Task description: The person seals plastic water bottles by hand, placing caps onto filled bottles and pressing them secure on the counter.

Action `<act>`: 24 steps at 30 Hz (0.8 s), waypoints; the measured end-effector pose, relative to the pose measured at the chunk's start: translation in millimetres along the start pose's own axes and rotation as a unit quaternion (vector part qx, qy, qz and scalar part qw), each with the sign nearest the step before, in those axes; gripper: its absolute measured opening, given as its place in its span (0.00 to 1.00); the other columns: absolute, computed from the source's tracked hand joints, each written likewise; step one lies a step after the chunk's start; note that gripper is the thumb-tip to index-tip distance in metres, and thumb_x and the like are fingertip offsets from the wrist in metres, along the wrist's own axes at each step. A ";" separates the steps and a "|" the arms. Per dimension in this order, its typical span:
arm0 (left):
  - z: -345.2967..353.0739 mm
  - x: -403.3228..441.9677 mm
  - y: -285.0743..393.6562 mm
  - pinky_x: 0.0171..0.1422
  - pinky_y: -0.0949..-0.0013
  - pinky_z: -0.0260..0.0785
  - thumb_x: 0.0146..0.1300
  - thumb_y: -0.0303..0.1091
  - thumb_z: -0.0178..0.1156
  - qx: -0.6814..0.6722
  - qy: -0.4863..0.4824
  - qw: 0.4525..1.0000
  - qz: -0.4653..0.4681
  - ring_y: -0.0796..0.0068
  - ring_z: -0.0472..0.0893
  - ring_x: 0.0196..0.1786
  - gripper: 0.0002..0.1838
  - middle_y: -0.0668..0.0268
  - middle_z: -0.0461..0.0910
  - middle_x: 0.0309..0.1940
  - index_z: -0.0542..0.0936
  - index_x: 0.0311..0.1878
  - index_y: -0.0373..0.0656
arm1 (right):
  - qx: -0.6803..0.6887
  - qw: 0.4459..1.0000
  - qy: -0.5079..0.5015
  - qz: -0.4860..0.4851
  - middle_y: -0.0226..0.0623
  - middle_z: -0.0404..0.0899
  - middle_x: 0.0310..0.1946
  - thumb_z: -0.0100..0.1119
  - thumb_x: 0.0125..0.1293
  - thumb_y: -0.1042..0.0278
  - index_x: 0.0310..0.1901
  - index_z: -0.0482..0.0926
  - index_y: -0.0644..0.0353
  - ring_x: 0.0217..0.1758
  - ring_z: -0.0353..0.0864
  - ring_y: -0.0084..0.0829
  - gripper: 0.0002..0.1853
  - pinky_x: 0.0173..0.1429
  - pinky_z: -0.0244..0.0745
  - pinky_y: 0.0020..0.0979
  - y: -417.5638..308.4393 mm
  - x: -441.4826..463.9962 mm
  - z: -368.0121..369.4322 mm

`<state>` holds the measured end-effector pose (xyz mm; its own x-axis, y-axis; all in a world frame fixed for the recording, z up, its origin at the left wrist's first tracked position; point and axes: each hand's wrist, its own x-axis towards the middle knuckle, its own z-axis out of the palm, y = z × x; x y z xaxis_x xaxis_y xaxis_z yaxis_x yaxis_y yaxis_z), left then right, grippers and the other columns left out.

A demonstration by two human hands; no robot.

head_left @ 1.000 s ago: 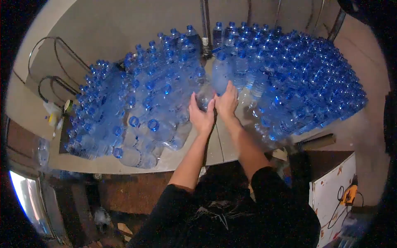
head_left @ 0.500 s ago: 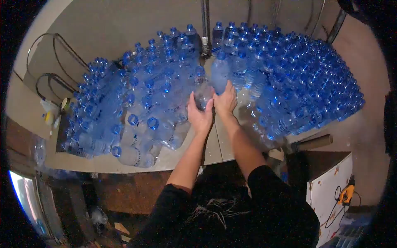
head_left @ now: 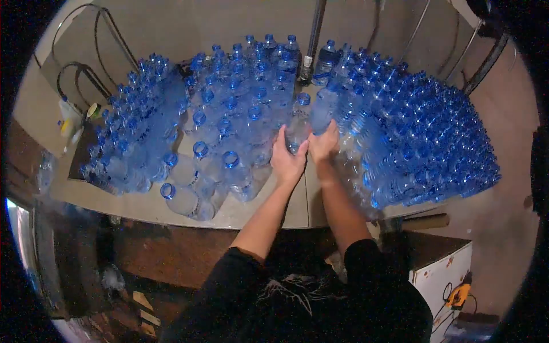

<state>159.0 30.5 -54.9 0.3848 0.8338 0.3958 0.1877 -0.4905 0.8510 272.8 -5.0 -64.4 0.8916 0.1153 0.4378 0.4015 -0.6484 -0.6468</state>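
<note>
1. A clear plastic bottle (head_left: 298, 127) is mid-frame; the left hand (head_left: 287, 162) has its fingers half open around the lower part.
2. Just beside, the right hand (head_left: 325, 144) curls its fingers at a bluish bottle's (head_left: 325, 111) base.
3. Blue-necked bottles (head_left: 423, 137) crowd the surface (head_left: 294, 208) left and right.

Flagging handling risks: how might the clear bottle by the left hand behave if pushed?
The clear plastic bottle probably dents under firm squeezing: its see-through wall looks thin. No liquid shows inside, so it's likely light and easily tipped. Its rounded body could roll.
</note>
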 end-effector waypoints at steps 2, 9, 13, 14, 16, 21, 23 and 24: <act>-1.4 0.7 0.8 0.66 0.55 0.67 0.53 0.50 0.72 -0.002 -0.011 1.000 -0.015 0.46 0.75 0.62 0.44 0.48 0.75 0.60 0.67 0.70 0.40 | -0.011 1.000 -0.006 -0.013 0.56 0.77 0.53 0.76 0.48 0.51 0.61 0.68 0.68 0.57 0.76 0.56 0.43 0.62 0.72 0.48 -4.1 2.1 -5.1; 8.0 0.0 -10.8 0.66 0.55 0.67 0.52 0.50 0.72 -0.035 0.024 0.999 -0.002 0.47 0.76 0.61 0.42 0.48 0.75 0.60 0.69 0.68 0.41 | -0.041 0.997 -0.053 0.037 0.57 0.79 0.50 0.75 0.50 0.50 0.59 0.70 0.68 0.53 0.79 0.57 0.41 0.59 0.74 0.48 -12.4 9.4 -13.0; 5.4 -0.8 -7.9 0.65 0.55 0.67 0.51 0.49 0.74 -0.024 0.008 0.999 -0.027 0.47 0.76 0.61 0.42 0.49 0.76 0.59 0.70 0.67 0.41 | -0.050 0.997 -0.049 0.028 0.58 0.80 0.47 0.75 0.51 0.49 0.57 0.70 0.68 0.51 0.80 0.58 0.39 0.56 0.75 0.49 -13.2 8.9 -15.8; 5.8 -1.1 -8.8 0.65 0.55 0.68 0.51 0.49 0.74 -0.026 0.012 0.999 -0.021 0.47 0.76 0.61 0.42 0.49 0.77 0.59 0.70 0.66 0.41 | -0.048 0.997 -0.049 0.030 0.58 0.81 0.46 0.75 0.51 0.49 0.57 0.70 0.68 0.50 0.81 0.58 0.39 0.55 0.76 0.49 -13.5 8.1 -17.1; 6.0 1.5 -9.7 0.64 0.55 0.68 0.51 0.49 0.74 -0.026 0.010 0.999 -0.020 0.48 0.76 0.60 0.41 0.49 0.77 0.58 0.71 0.66 0.41 | -0.020 0.999 -0.034 -0.003 0.59 0.81 0.43 0.72 0.52 0.47 0.57 0.71 0.68 0.48 0.81 0.59 0.38 0.53 0.76 0.51 -5.1 6.1 -13.7; 5.2 0.7 -9.3 0.64 0.54 0.68 0.53 0.52 0.71 -0.026 0.001 1.000 0.005 0.48 0.76 0.60 0.39 0.50 0.77 0.58 0.72 0.67 0.45 | -0.043 0.996 -0.055 -0.051 0.60 0.81 0.42 0.72 0.51 0.47 0.56 0.72 0.67 0.46 0.82 0.59 0.38 0.51 0.77 0.50 24.8 14.3 2.3; 5.6 6.3 -7.3 0.63 0.55 0.69 0.52 0.50 0.72 -0.028 -0.027 0.999 0.010 0.49 0.77 0.60 0.39 0.52 0.78 0.58 0.73 0.66 0.44 | -0.039 0.993 -0.043 -0.104 0.59 0.81 0.42 0.74 0.50 0.47 0.54 0.72 0.67 0.46 0.82 0.58 0.38 0.51 0.77 0.49 56.7 6.3 8.5; 6.4 9.2 -6.7 0.63 0.55 0.69 0.51 0.50 0.72 -0.029 -0.042 0.999 0.012 0.50 0.77 0.60 0.39 0.52 0.78 0.58 0.73 0.65 0.44 | -0.031 0.993 -0.034 -0.111 0.59 0.81 0.42 0.75 0.49 0.47 0.53 0.72 0.67 0.46 0.82 0.58 0.37 0.51 0.77 0.49 62.4 0.9 2.3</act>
<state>167.0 39.8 -59.2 0.4641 0.7965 0.3876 0.1267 -0.4927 0.8609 299.1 -43.6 -105.7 0.7951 0.3098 0.5214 0.5784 -0.6459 -0.4982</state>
